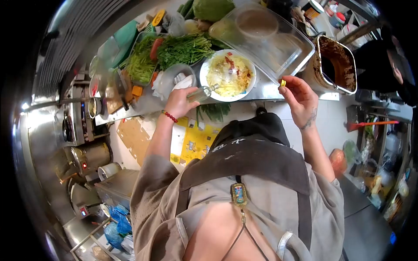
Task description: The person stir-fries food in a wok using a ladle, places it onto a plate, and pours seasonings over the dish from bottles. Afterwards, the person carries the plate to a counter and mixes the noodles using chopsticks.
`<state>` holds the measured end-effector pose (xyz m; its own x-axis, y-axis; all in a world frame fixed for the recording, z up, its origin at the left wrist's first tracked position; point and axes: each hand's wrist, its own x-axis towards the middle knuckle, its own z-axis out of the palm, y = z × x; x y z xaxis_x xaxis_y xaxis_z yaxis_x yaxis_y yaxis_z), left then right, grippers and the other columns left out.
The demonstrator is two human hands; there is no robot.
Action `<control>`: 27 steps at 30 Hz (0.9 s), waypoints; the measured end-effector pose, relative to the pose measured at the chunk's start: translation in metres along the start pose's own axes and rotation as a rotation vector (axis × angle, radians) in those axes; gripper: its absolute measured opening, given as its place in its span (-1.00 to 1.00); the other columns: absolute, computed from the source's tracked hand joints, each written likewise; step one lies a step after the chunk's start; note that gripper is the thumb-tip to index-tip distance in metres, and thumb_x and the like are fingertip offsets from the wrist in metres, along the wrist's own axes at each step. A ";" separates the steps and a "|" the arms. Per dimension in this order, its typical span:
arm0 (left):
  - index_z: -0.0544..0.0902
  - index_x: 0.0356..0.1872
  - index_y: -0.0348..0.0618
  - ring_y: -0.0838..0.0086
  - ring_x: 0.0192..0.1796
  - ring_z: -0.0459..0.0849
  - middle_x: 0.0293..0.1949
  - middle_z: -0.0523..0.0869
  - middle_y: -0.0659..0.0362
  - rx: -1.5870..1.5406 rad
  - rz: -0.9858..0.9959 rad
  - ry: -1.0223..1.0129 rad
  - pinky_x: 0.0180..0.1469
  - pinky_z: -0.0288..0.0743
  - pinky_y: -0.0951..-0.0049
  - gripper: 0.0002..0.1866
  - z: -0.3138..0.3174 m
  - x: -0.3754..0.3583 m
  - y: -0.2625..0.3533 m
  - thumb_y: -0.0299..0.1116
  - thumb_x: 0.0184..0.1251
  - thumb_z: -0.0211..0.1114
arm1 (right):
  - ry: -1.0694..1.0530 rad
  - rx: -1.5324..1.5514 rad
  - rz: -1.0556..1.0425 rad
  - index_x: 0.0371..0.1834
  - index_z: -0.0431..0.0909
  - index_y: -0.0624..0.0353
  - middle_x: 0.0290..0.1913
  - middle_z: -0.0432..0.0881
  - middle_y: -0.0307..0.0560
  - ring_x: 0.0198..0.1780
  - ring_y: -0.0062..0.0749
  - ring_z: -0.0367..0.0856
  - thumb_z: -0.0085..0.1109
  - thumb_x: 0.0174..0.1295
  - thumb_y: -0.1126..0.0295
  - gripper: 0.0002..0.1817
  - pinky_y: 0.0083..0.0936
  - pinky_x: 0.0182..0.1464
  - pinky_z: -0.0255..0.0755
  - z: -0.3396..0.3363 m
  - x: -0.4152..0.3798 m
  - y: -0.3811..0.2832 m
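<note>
We hold a small clear bottle (199, 95) in our left hand (179, 101), fingers and thumb closed around it. The bottle lies tilted, its neck end reaching over the near left rim of a white bowl (252, 86). With our right hand (298, 98) we pinch a small yellow cap (283, 82), thumb and fingertips brought together on it, to the right of the bowl and well apart from it.

The bowl sits close to the near edge of the metal desk (271, 92), holding pale shredded food (222, 77) with red pieces on top. Between the bowl and our right hand, a strip of desk surface shows along the edge.

Room is tighter on the left, where a clear tub (190, 71) stands just beside the bowl and close to our left hand. Leafy greens (183, 50) pile up beyond the tub. A large clear bin (265, 43) leans over the far right of the bowl, and a brown-stained container (352, 71) stands farther right. Below the desk edge, a yellow sheet (198, 143) lies on the floor (285, 114).
</note>
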<state>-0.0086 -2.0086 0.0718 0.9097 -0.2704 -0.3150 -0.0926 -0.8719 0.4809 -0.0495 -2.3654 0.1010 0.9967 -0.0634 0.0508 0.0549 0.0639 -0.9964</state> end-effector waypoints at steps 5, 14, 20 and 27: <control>0.62 0.03 -0.21 0.25 -0.07 0.69 -0.05 0.68 -0.03 0.073 0.032 0.004 0.01 0.52 0.37 -0.45 0.002 0.008 0.004 -0.33 -0.08 0.53 | 0.079 0.003 0.027 -0.01 0.54 0.36 -0.17 0.65 -0.13 -0.16 -0.57 0.60 0.22 0.20 0.55 -0.72 -0.65 -0.07 0.49 -0.012 -0.008 -0.001; 0.63 0.00 -0.20 0.13 -0.12 0.68 -0.14 0.69 -0.07 0.118 0.028 0.002 -0.05 0.53 0.31 -0.49 -0.001 0.013 0.011 -0.36 -0.08 0.50 | 0.091 0.011 0.000 -0.04 0.56 0.37 -0.19 0.65 -0.14 -0.17 -0.59 0.60 0.23 0.20 0.54 -0.73 -0.66 -0.09 0.48 -0.026 -0.009 0.006; 0.63 -0.01 -0.20 0.09 -0.11 0.67 -0.16 0.69 -0.10 0.177 0.030 -0.006 -0.05 0.53 0.28 -0.50 -0.012 0.011 0.021 -0.38 -0.08 0.50 | 0.102 0.067 -0.009 -0.02 0.55 0.37 -0.18 0.65 -0.15 -0.17 -0.60 0.60 0.23 0.20 0.56 -0.72 -0.68 -0.09 0.48 -0.030 -0.011 0.012; 0.63 -0.02 -0.22 0.07 -0.12 0.67 -0.17 0.68 -0.12 0.177 0.033 0.020 -0.05 0.52 0.29 -0.50 -0.014 0.011 0.018 -0.41 -0.10 0.50 | 0.095 0.065 0.019 -0.01 0.55 0.37 -0.18 0.65 -0.16 -0.16 -0.62 0.59 0.23 0.20 0.56 -0.72 -0.68 -0.08 0.47 -0.035 -0.013 0.013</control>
<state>0.0053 -2.0213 0.0883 0.9127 -0.2935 -0.2843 -0.1910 -0.9215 0.3382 -0.0641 -2.3984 0.0848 0.9876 -0.1555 0.0220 0.0425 0.1300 -0.9906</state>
